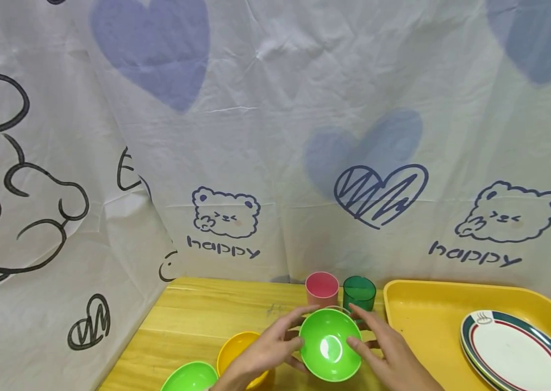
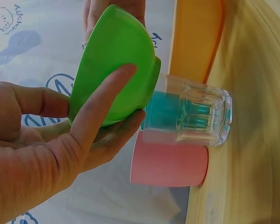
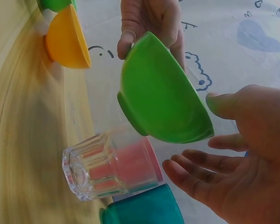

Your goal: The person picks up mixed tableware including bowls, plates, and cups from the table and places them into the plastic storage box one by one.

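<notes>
A bright green bowl (image 1: 331,345) is held up off the table, tilted so its inside faces the head camera. My left hand (image 1: 275,347) grips it from the left, fingers against its outer wall (image 2: 114,70) and a digit at its rim. On the other side, my right hand (image 1: 390,347) is spread around the bowl. Its thumb lies close to the rim, and in the right wrist view its loosely bent fingers (image 3: 200,170) stand apart from the green wall. Behind the bowl stand a clear glass (image 2: 200,114), a pink cup (image 1: 322,288) and a dark green cup (image 1: 359,293).
An orange bowl (image 1: 236,350) and another green bowl (image 1: 190,377) sit on the wooden table (image 1: 182,309) at the left. To the right is a yellow tray (image 1: 422,326) with stacked plates (image 1: 515,347). A printed cloth (image 1: 275,136) hangs behind.
</notes>
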`<state>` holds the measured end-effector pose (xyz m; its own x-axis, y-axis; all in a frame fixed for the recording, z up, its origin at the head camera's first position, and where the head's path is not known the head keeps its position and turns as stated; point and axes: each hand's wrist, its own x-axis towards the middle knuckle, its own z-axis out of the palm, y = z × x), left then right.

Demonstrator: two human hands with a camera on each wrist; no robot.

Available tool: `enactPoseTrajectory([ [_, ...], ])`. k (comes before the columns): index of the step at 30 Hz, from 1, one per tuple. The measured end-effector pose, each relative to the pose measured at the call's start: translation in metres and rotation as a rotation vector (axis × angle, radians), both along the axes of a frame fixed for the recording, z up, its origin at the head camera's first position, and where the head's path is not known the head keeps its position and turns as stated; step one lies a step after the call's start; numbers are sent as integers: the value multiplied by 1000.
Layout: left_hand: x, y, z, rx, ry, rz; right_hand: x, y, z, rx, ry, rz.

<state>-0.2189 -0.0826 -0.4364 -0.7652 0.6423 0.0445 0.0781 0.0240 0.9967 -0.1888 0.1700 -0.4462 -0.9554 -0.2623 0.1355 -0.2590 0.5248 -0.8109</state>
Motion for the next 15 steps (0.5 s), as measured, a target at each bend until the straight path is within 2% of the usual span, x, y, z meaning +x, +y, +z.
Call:
enactPoseTrajectory([
  [4, 0, 1, 0, 2, 11, 3, 0, 0, -2, -27, 23, 26],
  [10, 1, 2, 1, 9, 12, 13, -1, -2, 0, -49, -12, 46],
  [15, 0, 3, 0, 26, 15, 9, 0, -2, -1, -50, -3, 57],
])
